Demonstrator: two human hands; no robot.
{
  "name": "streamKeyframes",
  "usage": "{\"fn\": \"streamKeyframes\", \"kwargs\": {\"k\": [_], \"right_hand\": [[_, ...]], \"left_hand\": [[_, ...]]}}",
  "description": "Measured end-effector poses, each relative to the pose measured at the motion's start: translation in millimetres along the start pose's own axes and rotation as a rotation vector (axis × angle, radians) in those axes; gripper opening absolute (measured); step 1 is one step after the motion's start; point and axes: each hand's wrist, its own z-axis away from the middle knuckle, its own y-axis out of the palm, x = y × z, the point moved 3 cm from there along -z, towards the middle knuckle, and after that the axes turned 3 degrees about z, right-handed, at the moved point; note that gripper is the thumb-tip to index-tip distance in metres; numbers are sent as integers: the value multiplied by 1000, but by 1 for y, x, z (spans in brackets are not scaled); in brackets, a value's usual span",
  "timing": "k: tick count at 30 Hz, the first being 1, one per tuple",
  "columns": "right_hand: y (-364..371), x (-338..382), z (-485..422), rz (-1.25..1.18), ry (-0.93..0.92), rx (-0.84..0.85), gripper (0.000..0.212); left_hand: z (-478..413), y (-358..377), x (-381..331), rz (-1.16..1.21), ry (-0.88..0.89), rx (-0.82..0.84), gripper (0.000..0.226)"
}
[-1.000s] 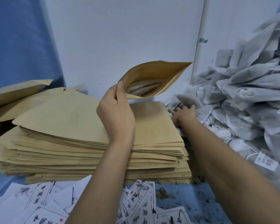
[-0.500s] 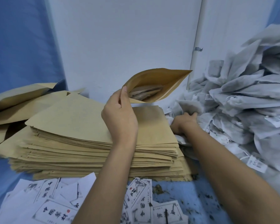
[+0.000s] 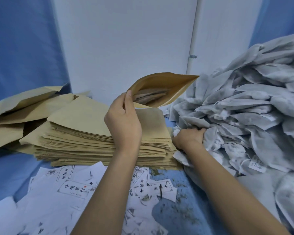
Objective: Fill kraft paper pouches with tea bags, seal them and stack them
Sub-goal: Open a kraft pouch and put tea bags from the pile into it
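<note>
- Above the stack of flat pouches (image 3: 85, 129), the left hand (image 3: 124, 122) pinched one lip of the open kraft pouch (image 3: 161, 83) between thumb and fingers (image 3: 121, 106). A few tea bags (image 3: 149, 97) already lay inside.
- Right of the stack, the right hand (image 3: 187, 137) had its fingers curled into the tea bag heap (image 3: 244, 107), apparently gripping a bag.
- Strings in the heap looked tangled, so a pull could drag extra bags onto the bench (image 3: 190, 192).
- Held by one lip only, the pouch mouth could sag shut or tip.
</note>
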Motion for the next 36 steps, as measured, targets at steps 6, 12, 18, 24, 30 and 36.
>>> {"fn": "streamKeyframes", "kwargs": {"k": [6,12,18,24,30,36], "right_hand": [[-5,-8,26,-116,-62,-32,51],[-26,-8,63,-750,-175,-466,22],[-17,-11,109,-697,-60,-598,25],[1,-16,131,-844,183,-609,44],[7,-27,143,-1289,416,-721,57],[11,-28,132,-1016,173,-505,54]], "left_hand": [[14,-21,-8,-10,-4,9,30],[30,-39,-19,3,-22,7,28],[50,-57,-22,21,-50,29,28],[49,-64,-27,-6,-76,36,31],[48,-69,-30,26,-65,3,27],[50,-67,-29,37,-52,13,26]]}}
